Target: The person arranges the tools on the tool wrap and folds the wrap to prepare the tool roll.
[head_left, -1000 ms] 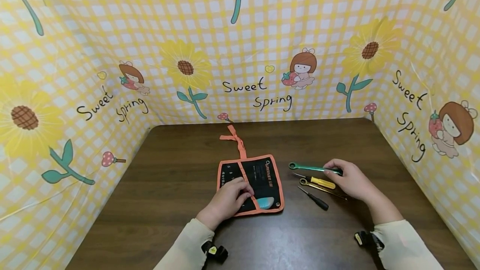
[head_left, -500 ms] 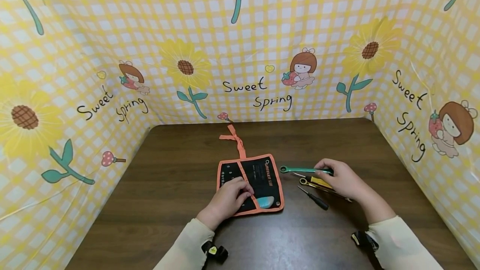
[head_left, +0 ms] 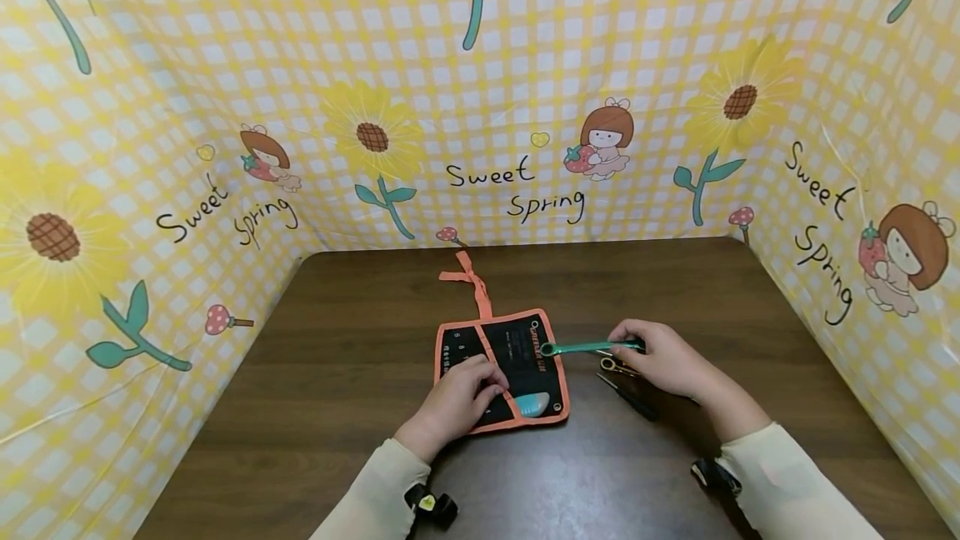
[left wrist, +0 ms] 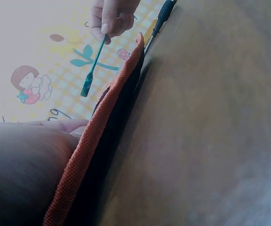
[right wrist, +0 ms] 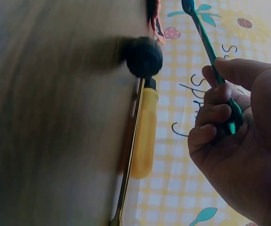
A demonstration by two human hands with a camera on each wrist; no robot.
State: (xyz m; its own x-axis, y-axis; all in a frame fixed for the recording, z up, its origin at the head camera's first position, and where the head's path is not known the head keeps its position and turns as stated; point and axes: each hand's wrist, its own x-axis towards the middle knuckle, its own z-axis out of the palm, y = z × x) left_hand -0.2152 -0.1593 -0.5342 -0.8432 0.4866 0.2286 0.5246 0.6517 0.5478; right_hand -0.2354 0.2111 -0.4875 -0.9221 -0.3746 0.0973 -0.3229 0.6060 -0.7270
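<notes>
My right hand (head_left: 660, 357) holds a green ratcheting wrench (head_left: 585, 347) by its far end. The wrench's ring end overlaps the right border of a black tool pouch (head_left: 536, 365) with orange trim. In the right wrist view, fingers and thumb wrap the wrench (right wrist: 208, 47). My left hand (head_left: 459, 398) rests on the pouch, thumb and fingertips pinching at its slanting orange strip. A light-blue rounded object (head_left: 532, 404) shows in the pouch beneath that strip. From the left wrist, the pouch's orange edge (left wrist: 102, 122) hides part of the left hand.
Right of the pouch lie a gold wrench (head_left: 613, 365), a black screwdriver (head_left: 628, 398) and a yellow-handled screwdriver (right wrist: 145, 136), partly under the right hand in the head view. An orange tie (head_left: 472, 277) stretches toward the table's back edge. Patterned cloth (head_left: 420, 40) surrounds the table.
My right hand has carried the green wrench left, from above the loose tools to the pouch's right border. The left hand stays in place on the pouch.
</notes>
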